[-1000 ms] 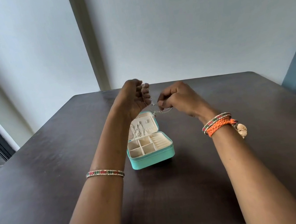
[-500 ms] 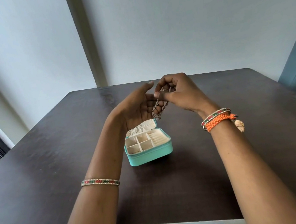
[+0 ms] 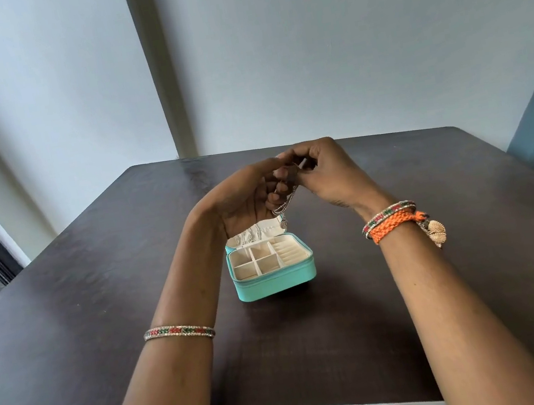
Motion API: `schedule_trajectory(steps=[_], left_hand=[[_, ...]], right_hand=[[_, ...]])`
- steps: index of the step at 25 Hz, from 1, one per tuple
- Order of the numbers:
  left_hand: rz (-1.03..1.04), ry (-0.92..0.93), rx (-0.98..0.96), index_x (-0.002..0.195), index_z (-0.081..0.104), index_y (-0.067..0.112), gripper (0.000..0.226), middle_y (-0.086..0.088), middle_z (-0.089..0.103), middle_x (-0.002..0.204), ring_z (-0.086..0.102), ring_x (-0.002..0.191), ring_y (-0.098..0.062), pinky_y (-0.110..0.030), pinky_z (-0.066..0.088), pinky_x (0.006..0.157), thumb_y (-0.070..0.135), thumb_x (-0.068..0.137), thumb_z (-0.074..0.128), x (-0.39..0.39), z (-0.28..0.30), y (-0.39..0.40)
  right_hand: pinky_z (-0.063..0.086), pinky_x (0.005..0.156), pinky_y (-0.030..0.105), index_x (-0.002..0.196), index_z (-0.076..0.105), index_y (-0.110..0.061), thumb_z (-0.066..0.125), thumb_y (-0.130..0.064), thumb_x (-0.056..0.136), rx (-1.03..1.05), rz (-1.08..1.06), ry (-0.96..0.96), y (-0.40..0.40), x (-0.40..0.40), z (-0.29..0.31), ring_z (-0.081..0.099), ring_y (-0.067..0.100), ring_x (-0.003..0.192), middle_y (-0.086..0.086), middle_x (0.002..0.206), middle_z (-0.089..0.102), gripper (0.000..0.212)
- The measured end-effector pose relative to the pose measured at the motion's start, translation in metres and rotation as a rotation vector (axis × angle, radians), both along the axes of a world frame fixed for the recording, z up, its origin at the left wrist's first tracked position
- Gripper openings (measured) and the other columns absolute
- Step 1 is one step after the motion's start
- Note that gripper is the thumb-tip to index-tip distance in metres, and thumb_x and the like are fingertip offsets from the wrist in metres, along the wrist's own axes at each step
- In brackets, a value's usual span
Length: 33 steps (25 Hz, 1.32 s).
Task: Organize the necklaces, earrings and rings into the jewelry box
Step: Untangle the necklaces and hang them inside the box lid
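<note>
Up above the open jewelry box (image 3: 275, 279), the right hand (image 3: 327, 172) pinches a thin silver necklace (image 3: 288, 204). Its chain hangs against the left hand (image 3: 244, 198), whose fingers are loosely curled beside it.

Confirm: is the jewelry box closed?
No, the jewelry box sits open on the table, its lid up and its cream compartments showing below the hands.

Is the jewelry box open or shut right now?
Open. The jewelry box has its lid raised behind the cream tray, whose divided compartments show; chains hang inside the lid.
</note>
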<state>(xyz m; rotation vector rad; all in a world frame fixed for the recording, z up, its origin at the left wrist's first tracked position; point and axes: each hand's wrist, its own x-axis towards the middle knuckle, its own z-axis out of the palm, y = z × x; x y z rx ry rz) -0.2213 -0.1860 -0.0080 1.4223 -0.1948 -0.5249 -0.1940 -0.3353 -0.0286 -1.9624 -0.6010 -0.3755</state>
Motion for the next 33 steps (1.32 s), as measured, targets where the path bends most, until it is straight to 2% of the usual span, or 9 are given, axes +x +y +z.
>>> schedule_trajectory(steps=[4, 8, 12, 16, 19, 21, 27, 30, 33], left_hand=[[0.003, 0.062, 0.037, 0.068, 0.042, 0.018, 0.041, 0.005, 0.035, 0.054, 0.025, 0.042, -0.004, -0.013, 0.019, 0.044, 0.043, 0.099, 0.034, 0.005, -0.002, -0.001], [0.008, 0.096, -0.03, 0.075, 0.044, 0.014, 0.039, 0.004, 0.037, 0.053, 0.025, 0.04, -0.004, -0.014, 0.018, 0.042, 0.043, 0.099, 0.031, 0.006, 0.0, 0.0], [0.063, 0.078, -0.157, 0.127, 0.029, 0.012, 0.049, -0.012, 0.056, 0.07, 0.043, 0.043, -0.011, -0.016, 0.032, 0.039, 0.045, 0.094, 0.045, 0.002, 0.003, 0.004], [0.014, 0.073, -0.198, 0.146, -0.01, 0.023, 0.098, -0.034, 0.061, 0.111, 0.07, 0.071, -0.031, -0.027, 0.054, 0.055, 0.06, 0.079, 0.052, 0.0, 0.004, 0.014], [-0.039, 0.094, -0.208, 0.147, -0.02, 0.022, 0.104, -0.03, 0.06, 0.114, 0.068, 0.09, -0.042, -0.034, 0.058, 0.061, 0.07, 0.08, 0.044, 0.001, 0.007, 0.023], [-0.049, 0.082, -0.141, 0.148, -0.013, 0.017, 0.099, -0.031, 0.064, 0.105, 0.07, 0.082, -0.04, -0.035, 0.057, 0.061, 0.074, 0.082, 0.035, 0.001, 0.009, 0.027], [0.104, 0.052, 0.278, 0.118, 0.044, 0.005, 0.067, -0.019, 0.067, 0.076, 0.065, 0.05, -0.018, -0.015, 0.045, 0.04, 0.063, 0.093, 0.025, 0.006, 0.003, 0.023], [0.539, -0.126, 0.358, 0.091, 0.057, 0.003, 0.049, -0.008, 0.052, 0.054, 0.04, 0.026, -0.005, -0.009, 0.026, 0.034, 0.041, 0.101, 0.029, 0.016, -0.012, 0.016], [0.716, -0.107, 0.102, 0.076, 0.05, 0.007, 0.031, -0.005, 0.043, 0.06, 0.036, 0.023, -0.005, -0.008, 0.024, 0.033, 0.023, 0.099, 0.035, 0.022, -0.023, 0.013]], right_hand=[[0.035, 0.054, 0.01, 0.077, 0.069, -0.019, 0.07, -0.016, 0.084, -0.072, -0.001, -0.007, 0.001, -0.002, 0.0, 0.05, -0.008, 0.05, -0.017, 0.058, 0.06, 0.008], [0.043, 0.049, 0.026, 0.075, 0.065, -0.028, 0.068, -0.016, 0.086, -0.034, 0.006, 0.054, -0.001, -0.003, 0.002, 0.051, 0.002, 0.056, -0.001, 0.076, 0.064, 0.017], [0.046, 0.047, 0.028, 0.085, 0.068, -0.021, 0.061, -0.018, 0.091, -0.033, -0.013, 0.091, -0.005, -0.003, 0.0, 0.059, 0.011, 0.069, 0.004, 0.086, 0.07, 0.01], [0.053, 0.07, 0.025, 0.093, 0.071, -0.015, 0.058, -0.02, 0.093, 0.012, 0.028, 0.146, -0.005, -0.006, 0.003, 0.068, 0.014, 0.088, 0.0, 0.093, 0.071, 0.014], [0.044, 0.088, 0.03, 0.084, 0.072, -0.026, 0.066, -0.01, 0.084, -0.094, 0.152, 0.155, -0.004, -0.013, 0.01, 0.058, 0.016, 0.1, -0.003, 0.093, 0.069, 0.017], [0.04, 0.088, 0.028, 0.082, 0.067, -0.037, 0.069, -0.012, 0.081, -0.183, 0.209, 0.146, -0.002, -0.015, 0.011, 0.053, 0.011, 0.104, -0.009, 0.099, 0.063, 0.025], [0.029, 0.108, 0.048, 0.101, 0.062, -0.03, 0.065, -0.033, 0.087, -0.646, 0.018, 0.029, 0.011, -0.014, 0.005, 0.03, 0.019, 0.127, -0.003, 0.124, 0.047, 0.015], [0.03, 0.106, 0.046, 0.093, 0.062, -0.018, 0.061, -0.033, 0.089, -0.517, 0.055, 0.071, 0.013, -0.008, 0.009, 0.035, 0.018, 0.12, -0.004, 0.112, 0.049, 0.016], [0.033, 0.089, 0.034, 0.078, 0.06, -0.002, 0.056, -0.031, 0.08, -0.233, 0.197, 0.256, 0.016, -0.009, 0.014, 0.046, 0.012, 0.094, -0.001, 0.091, 0.052, 0.03]])
